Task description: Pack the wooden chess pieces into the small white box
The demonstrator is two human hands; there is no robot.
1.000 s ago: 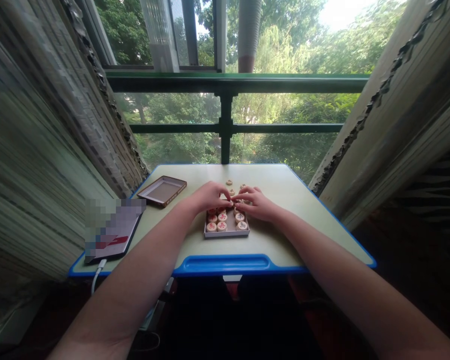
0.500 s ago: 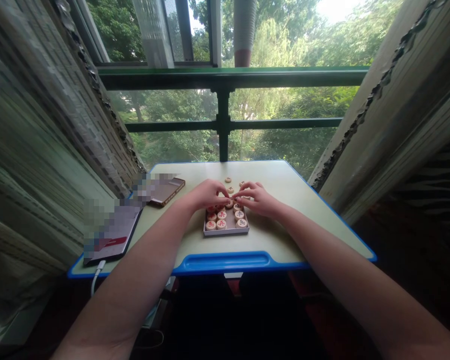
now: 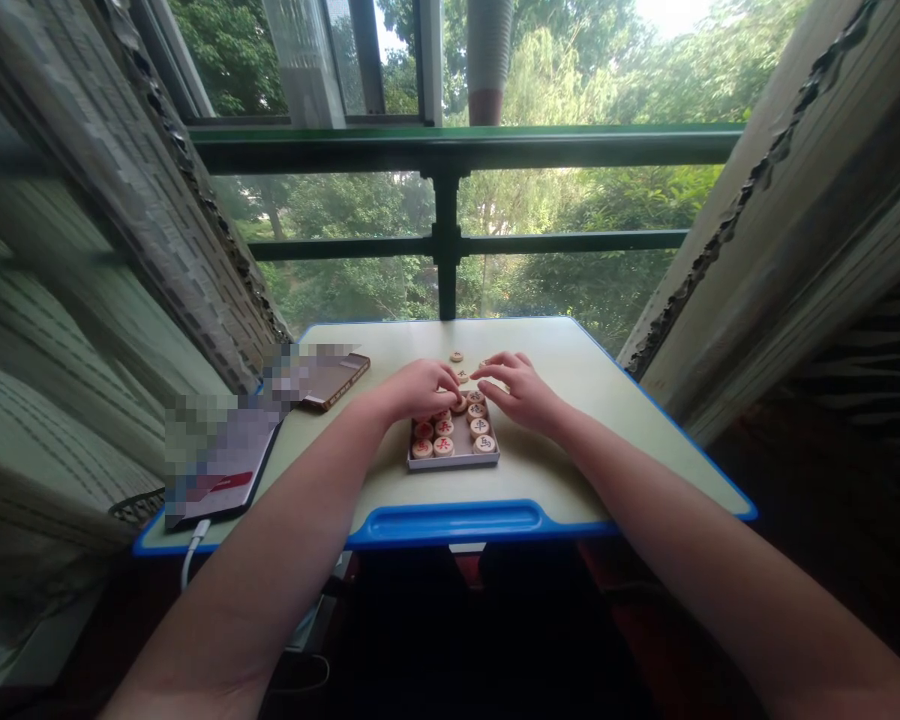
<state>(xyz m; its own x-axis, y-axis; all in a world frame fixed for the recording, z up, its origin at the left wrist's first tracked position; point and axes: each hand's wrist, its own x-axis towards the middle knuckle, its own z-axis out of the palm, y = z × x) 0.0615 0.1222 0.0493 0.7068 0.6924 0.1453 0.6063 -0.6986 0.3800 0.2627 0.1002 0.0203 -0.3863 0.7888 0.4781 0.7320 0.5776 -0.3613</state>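
Note:
A shallow open box holds round wooden Chinese chess pieces, red-marked ones such as this piece on the left and dark-marked ones such as this piece on the right. My left hand reaches over the box's far left part, fingers bent and closed at a chess piece near the far edge; the fingertips' exact grip is partly hidden. Just beyond the box's far right corner hovers my right hand, fingers stretched and apart. Its fingertips are near a loose piece behind the box.
Another loose piece lies farther back on the pale table with blue edging. At left are a box lid and a partly blurred tablet with a white cable. A green railing and curtains surround the table.
My right hand has lifted off the pieces and shifted slightly back and right, uncovering dark-marked pieces along the box's right side. My left hand stays almost where it was.

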